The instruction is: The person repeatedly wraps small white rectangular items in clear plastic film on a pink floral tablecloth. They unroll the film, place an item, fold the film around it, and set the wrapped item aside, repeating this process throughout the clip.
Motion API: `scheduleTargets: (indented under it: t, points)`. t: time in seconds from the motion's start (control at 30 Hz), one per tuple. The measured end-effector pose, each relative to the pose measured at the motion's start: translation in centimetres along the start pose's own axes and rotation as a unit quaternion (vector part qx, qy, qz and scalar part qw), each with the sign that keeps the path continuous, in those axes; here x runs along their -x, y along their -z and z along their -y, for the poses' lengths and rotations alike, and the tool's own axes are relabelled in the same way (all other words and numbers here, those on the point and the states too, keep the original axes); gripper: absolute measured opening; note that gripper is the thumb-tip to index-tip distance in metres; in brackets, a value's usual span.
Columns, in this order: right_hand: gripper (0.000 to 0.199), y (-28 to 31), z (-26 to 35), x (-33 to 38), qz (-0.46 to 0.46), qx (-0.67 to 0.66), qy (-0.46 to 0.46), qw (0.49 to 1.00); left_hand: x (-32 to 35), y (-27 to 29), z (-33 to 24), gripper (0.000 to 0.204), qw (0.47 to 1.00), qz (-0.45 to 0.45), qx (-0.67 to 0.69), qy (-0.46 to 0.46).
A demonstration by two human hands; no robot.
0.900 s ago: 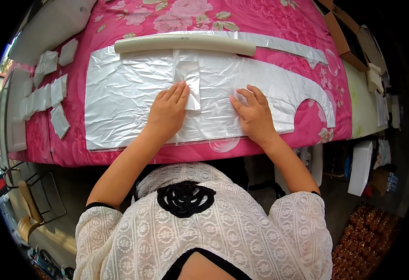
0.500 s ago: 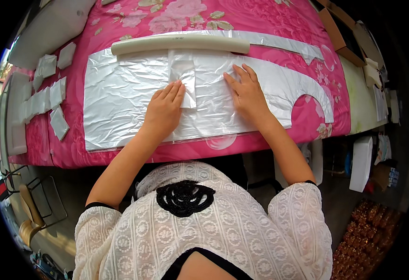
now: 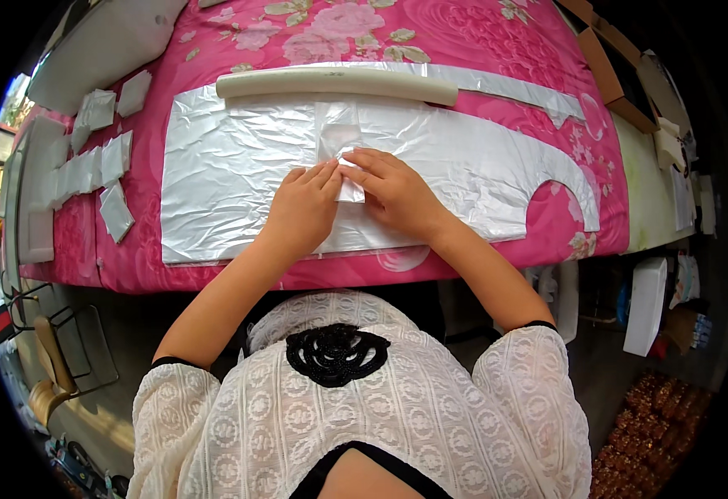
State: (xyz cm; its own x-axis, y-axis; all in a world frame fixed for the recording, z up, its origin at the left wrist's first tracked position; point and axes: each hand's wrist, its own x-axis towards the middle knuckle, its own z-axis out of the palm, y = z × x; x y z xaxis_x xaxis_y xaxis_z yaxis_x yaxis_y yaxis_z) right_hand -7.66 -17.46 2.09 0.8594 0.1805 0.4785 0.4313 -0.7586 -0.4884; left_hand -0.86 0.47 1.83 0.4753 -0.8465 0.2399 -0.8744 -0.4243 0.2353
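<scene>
A wide, wrinkled sheet of silvery-white plastic film (image 3: 235, 175) lies flat before me, with a curved cut-out at its right end. On its middle is a small folded piece of the same plastic film (image 3: 352, 193). My left hand (image 3: 304, 206) rests on this piece's left side, its fingers stretched out flat. From the right, my right hand (image 3: 395, 193) bends its fingers over the folded piece, fingertips pressed together at its upper part. Both sets of fingertips nearly meet there and partly hide the piece. A long pale roll or tube (image 3: 339, 81) lies across the film's far edge.
A pink floral cloth (image 3: 297, 277) covers the table. Several small folded white film packets (image 3: 116, 212) lie at the left, beside white foam-like blocks (image 3: 38, 183). An open cardboard box (image 3: 621, 79) stands at the far right. A chair (image 3: 56, 358) is at the lower left.
My right hand has moved left from the bare film onto the small folded piece, its fingers drawing together. My left hand stays by that piece, its fingertips now close to the right hand's.
</scene>
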Motion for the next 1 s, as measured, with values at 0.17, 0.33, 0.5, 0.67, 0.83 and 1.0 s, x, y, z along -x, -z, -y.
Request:
scheduleTargets:
  t: [0.17, 0.33, 0.5, 0.67, 0.83, 1.0]
  points:
    - [0.030, -1.1, -0.7, 0.2, 0.019, -0.033, 0.014, 0.999, 1.7, 1.2, -0.1, 0.046, 0.994, -0.019, 0.103, -0.028]
    - [0.025, -1.8, -1.0, 1.0, 0.002, 0.014, 0.075, 0.997, 2.8, 1.3, 1.0, 0.048, 0.989, -0.049, 0.125, -0.059]
    - [0.026, -0.9, 0.0, 0.8, -0.004, 0.074, 0.081, 0.994, 3.1, 0.7, 1.7, 0.049, 0.990, -0.059, 0.092, -0.093]
    - [0.024, -1.2, -0.6, 1.3, 0.018, 0.047, 0.086, 0.995, 2.7, 0.8, 1.7, 0.043, 0.991, -0.058, 0.083, -0.091]
    - [0.023, -1.0, -0.3, 1.1, 0.005, 0.035, 0.056, 0.998, 2.7, 0.5, 2.1, 0.039, 0.990, -0.060, 0.095, -0.081]
    - [0.017, -0.1, -0.1, 0.4, 0.035, -0.077, -0.133, 0.988, 1.6, 1.5, 1.9, 0.037, 0.987, -0.034, 0.155, -0.021]
